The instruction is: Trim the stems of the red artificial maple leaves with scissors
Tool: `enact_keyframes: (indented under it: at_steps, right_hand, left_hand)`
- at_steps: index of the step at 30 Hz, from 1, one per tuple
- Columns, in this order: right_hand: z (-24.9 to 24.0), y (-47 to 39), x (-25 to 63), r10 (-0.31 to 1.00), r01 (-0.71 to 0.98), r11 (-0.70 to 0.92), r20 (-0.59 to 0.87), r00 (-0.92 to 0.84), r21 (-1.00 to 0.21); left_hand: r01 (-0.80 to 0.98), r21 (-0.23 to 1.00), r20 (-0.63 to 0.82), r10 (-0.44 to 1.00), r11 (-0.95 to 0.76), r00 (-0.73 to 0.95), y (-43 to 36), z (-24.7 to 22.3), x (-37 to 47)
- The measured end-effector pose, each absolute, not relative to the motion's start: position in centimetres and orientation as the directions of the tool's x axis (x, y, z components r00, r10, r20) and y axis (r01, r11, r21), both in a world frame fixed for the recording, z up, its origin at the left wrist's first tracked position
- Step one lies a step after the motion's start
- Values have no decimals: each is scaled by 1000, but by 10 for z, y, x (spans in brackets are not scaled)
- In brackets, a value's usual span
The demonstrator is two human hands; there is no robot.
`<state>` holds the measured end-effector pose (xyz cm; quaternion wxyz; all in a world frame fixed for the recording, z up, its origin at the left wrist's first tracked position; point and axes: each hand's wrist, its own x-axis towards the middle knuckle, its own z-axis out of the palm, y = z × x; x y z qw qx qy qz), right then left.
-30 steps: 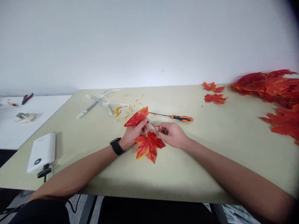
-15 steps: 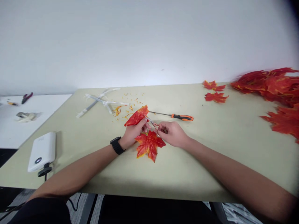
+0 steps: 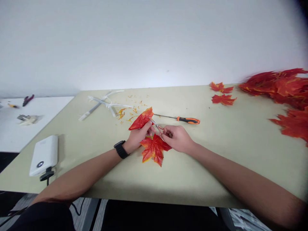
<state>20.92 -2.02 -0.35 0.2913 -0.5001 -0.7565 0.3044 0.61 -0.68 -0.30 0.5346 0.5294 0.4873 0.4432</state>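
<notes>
Pinched in my left hand [image 3: 139, 136] is a folded red leaf [image 3: 142, 119], its yellow-orange edge near the fingertips. My right hand [image 3: 178, 138] is closed on small scissors [image 3: 160, 130] with reddish handles; their tips reach the leaf beside my left thumb. Another red and orange leaf [image 3: 154, 149] spreads out just below both hands, its upper part close under my fingers. Behind my right hand lies a screwdriver [image 3: 189, 120] with an orange and black handle.
Yellow scraps [image 3: 121, 113] and translucent strips [image 3: 96, 106] lie at the back left. A white power bank [image 3: 45, 155] with a cable is at the left. Two leaves [image 3: 223, 99] and a large leaf pile [image 3: 284, 86] are at the right. Pliers [image 3: 28, 100] rest on the white table [image 3: 12, 138].
The lower leaf has shifted slightly to the right. Both hands keep nearly the same pose, with the folded leaf and the scissors still held.
</notes>
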Motion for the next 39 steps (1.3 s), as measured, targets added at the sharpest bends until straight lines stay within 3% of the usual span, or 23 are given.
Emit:
enact_keyframes:
  at_steps: [39]
  right_hand:
    - [-3,-23,203,944,580,306,160,-290,-755]
  left_hand:
    - [63,997,-59,994,54,88,-6,-5,8]
